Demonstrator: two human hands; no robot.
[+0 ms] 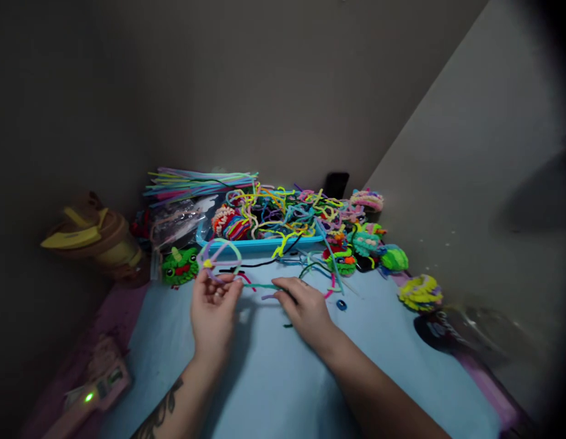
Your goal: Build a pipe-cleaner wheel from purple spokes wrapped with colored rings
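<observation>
My left hand [213, 306] pinches a looped bundle of pastel pipe cleaners [221, 251] that rises above its fingertips. A teal pipe cleaner [260, 285] runs from that hand to my right hand [304, 305], whose fingers curl over its other end and a purple strand, low against the light blue mat [274, 366]. Both hands sit near the mat's far half, just in front of a blue tray [260, 244] heaped with tangled pipe cleaners.
A green fuzzy figure [179, 266] stands left of the tray. Several finished fuzzy pieces [393, 258] and a yellow one [420, 291] lie to the right. Straight pipe cleaners [196, 181] are stacked behind. A brown and yellow toy [95, 235] stands far left; a pink device with a green light [97, 390] lies near left.
</observation>
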